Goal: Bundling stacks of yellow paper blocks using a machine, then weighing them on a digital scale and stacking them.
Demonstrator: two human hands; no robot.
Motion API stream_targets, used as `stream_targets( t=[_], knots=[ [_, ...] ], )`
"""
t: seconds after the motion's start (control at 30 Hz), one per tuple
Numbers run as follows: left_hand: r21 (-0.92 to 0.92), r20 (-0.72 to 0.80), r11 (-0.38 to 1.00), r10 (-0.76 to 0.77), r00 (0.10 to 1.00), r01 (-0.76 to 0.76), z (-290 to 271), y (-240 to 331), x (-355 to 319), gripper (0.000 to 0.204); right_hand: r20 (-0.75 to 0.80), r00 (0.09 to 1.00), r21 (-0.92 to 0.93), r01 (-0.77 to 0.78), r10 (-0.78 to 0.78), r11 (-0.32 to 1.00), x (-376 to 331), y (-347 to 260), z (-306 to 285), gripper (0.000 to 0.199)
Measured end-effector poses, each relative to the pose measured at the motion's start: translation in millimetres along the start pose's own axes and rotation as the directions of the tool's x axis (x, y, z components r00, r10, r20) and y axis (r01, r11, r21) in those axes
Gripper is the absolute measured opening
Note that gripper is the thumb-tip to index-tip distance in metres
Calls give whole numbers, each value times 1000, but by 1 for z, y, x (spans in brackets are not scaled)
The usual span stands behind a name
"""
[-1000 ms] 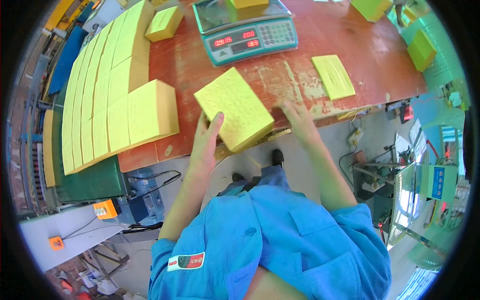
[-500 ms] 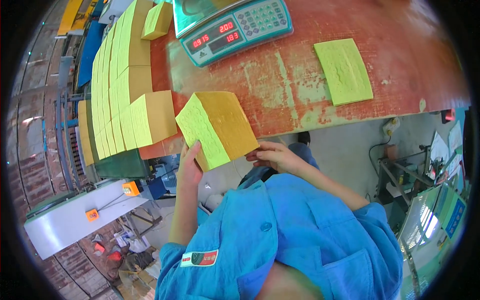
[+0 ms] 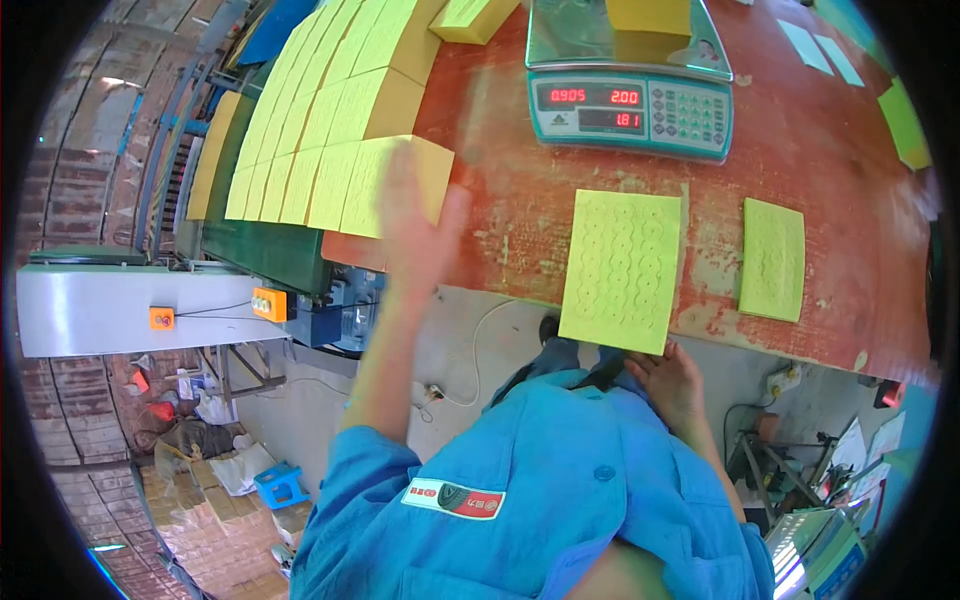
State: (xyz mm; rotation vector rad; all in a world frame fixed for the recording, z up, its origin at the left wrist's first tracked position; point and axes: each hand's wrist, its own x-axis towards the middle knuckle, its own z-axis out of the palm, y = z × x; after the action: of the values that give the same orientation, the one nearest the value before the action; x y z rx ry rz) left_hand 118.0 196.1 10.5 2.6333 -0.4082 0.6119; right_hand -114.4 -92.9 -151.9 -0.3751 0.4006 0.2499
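A stack of embossed yellow paper (image 3: 622,265) has its patterned face up at the table's near edge, its lower part reaching past that edge. My right hand (image 3: 668,385) is at its lower right corner, fingers curled against it; some fingertips are hidden. My left hand (image 3: 420,235) is blurred, its fingers stretched up and thumb apart. It is in front of the nearest block in the rows of yellow paper stacks (image 3: 375,100); whether it touches the block I cannot tell. A thinner yellow paper stack (image 3: 772,260) lies to the right.
Beyond the paper stands a teal digital scale (image 3: 630,118) with a yellow block (image 3: 650,18) on its pan. White strips (image 3: 820,52) and another yellow stack (image 3: 908,125) lie at the red table's (image 3: 490,235) far right. A grey machine (image 3: 150,305) with orange switch boxes stands left.
My left hand has let go of the yellow stack and moved left to the rows. The stack has turned patterned face up and shifted right. The view has swung, showing more of the scale.
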Motion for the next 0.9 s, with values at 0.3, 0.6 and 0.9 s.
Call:
stream_targets(
  t=[0.3,0.6,0.9],
  knots=[
    [374,272,919,23,962,-128,14,-92,-14,96,-193,979,-87,-89,70,992,10,64,-56,36],
    [123,310,957,212,927,-261,5,-26,-58,61,-410,904,-306,-259,118,916,52,114,3,33],
    [-44,298,992,123,946,-116,4,-50,-41,76,-448,886,-180,40,-118,983,45,92,-8,48]
  ],
)
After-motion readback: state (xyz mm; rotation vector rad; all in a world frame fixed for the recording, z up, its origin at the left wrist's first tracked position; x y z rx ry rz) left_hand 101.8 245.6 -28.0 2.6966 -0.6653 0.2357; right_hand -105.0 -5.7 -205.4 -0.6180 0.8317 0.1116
